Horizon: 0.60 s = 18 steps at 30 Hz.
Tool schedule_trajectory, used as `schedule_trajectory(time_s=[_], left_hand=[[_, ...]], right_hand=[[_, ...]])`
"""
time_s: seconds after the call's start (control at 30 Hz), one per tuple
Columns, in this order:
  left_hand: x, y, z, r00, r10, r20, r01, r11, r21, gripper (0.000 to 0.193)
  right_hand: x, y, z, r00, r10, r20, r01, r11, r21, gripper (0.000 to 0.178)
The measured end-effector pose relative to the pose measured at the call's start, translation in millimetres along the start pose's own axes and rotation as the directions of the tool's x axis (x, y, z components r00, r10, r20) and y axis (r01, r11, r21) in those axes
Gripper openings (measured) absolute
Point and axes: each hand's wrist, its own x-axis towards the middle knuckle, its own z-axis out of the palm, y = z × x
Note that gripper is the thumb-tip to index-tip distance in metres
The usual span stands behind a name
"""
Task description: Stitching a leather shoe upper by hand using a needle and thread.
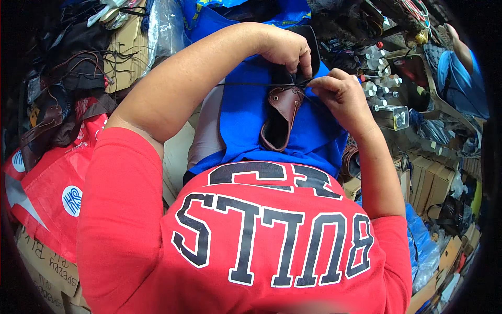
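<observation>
On the blue cloth (246, 120) over my lap lies a dark brown leather boat shoe (285, 104) with eyelets, its heel opening toward me. A thin black lace (251, 83) stretches out to the left from the shoe's far part. My left hand (287, 49) reaches over from above, fingers bent down and pinched at the far part of the shoe; what sits between them is hidden. To the right, my right hand (342, 97) pinches the black lace between thumb and forefinger, close to the shoe's eyelets.
Red bags (57, 183) and laced leather pieces (44, 123) lie at the left beside cardboard (125, 57). Several small bottles (381, 83) stand at the right, above cardboard boxes (431, 178). Another person's blue-clothed body part (463, 83) shows at the far right.
</observation>
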Motion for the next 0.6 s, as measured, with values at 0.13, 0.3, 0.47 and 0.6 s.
schedule_trajectory(time_s=[0.13,0.3,0.47,0.6], left_hand=[[5,2,-5,1.000,-0.015,-0.004,0.015,1.000,0.008,0.038],[12,3,-7,1.000,0.028,-0.007,-0.027,0.995,0.096,0.028],[7,-3,-2,0.998,0.035,-0.047,-0.034,0.999,0.038,0.024],[10,-4,-2,0.998,0.020,-0.052,-0.017,0.998,0.055,0.023]], right_hand=[[10,3,-9,0.990,-0.142,0.014,0.143,0.980,-0.140,0.010],[16,5,-6,0.974,-0.217,0.069,0.226,0.956,-0.188,0.012],[10,4,-7,0.979,-0.192,0.073,0.202,0.966,-0.161,0.009],[5,-3,-2,0.978,-0.205,0.047,0.210,0.963,-0.167,0.007]])
